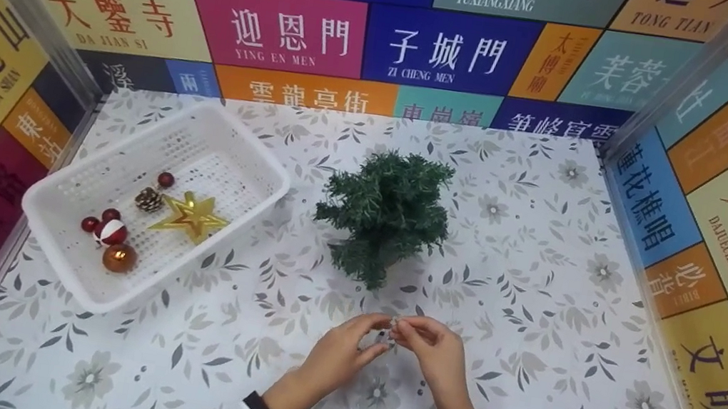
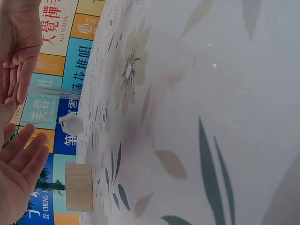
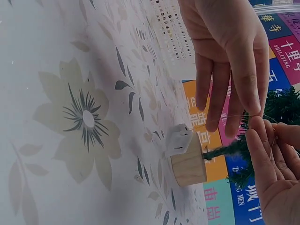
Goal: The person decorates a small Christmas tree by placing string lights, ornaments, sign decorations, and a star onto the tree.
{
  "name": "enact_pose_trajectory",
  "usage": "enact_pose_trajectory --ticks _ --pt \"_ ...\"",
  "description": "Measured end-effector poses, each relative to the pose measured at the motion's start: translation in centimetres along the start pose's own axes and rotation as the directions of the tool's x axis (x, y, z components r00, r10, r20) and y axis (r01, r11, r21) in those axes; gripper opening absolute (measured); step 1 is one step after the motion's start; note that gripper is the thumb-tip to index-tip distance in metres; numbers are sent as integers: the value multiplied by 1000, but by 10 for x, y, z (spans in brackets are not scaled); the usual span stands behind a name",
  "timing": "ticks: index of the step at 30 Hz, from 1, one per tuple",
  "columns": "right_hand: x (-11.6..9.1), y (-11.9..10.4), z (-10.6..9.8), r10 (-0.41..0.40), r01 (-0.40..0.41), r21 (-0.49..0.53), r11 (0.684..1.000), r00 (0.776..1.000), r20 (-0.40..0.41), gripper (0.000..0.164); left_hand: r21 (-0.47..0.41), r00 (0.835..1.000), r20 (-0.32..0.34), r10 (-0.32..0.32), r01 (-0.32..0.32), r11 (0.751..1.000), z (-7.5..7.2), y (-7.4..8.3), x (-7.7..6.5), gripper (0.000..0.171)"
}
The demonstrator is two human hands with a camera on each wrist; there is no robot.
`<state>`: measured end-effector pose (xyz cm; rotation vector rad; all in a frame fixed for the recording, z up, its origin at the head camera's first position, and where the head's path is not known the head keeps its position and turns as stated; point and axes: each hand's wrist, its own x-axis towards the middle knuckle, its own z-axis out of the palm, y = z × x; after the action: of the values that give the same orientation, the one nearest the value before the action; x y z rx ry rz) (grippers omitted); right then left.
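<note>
My left hand (image 1: 336, 352) and right hand (image 1: 437, 351) meet just in front of a small artificial Christmas tree (image 1: 392, 212). Between their fingertips runs a thin wire (image 3: 225, 118), which looks like a fairy light string. The thumb and fingertips of each hand pinch it. A small white box (image 3: 180, 139), apparently its battery case, hangs below the hands; it shows in the left wrist view as a white block (image 2: 71, 124). The tree stands upright on a round wooden base (image 2: 78, 187), with neither hand touching it.
A white perforated basket (image 1: 257, 145) on the left holds a gold star (image 1: 192, 216), a pine cone (image 1: 149, 200), a bronze ball (image 1: 119, 258), a red-and-white ball (image 1: 111, 232) and several small red balls. Panels with printed signs enclose the flower-patterned table (image 1: 513, 313) at the back and sides.
</note>
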<state>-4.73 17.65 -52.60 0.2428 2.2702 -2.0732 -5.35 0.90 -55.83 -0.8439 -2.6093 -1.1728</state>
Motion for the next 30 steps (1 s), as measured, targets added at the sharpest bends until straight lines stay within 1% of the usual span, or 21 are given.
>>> enact_pose_trajectory --ticks 3,6,8,10,14,19,24,27,30 --pt "-2 -5 2 8 -9 30 1000 1000 21 22 21 1000 9 -19 19 1000 3 2 0 36" --pt "-4 -13 4 1 -2 39 999 999 35 19 44 999 -35 -29 31 999 5 1 0 26" --pt "-6 -16 4 -11 10 22 1000 999 35 18 44 997 -73 -32 35 998 5 0 -1 19" --pt "-5 -14 3 -16 16 4 1000 999 30 18 37 995 -100 -23 27 999 5 -1 -1 14" --pt "-2 -1 0 -45 46 -17 999 999 19 20 29 994 -109 -6 9 1000 4 -2 -1 13" --pt "-3 6 -4 -83 83 -113 990 997 0 22 18 993 -121 -6 8 1000 2 -2 -1 13" --pt "-6 2 -7 -85 79 -205 975 996 -18 26 -15 992 -115 -42 41 999 1 -5 0 14" --pt "-9 -2 -10 -92 89 -245 965 996 -3 29 -37 992 -97 -77 74 997 -1 -7 1 15" --pt "-12 -5 -12 -131 138 -296 945 990 43 31 -51 990 -81 -113 109 993 -4 -8 1 16"
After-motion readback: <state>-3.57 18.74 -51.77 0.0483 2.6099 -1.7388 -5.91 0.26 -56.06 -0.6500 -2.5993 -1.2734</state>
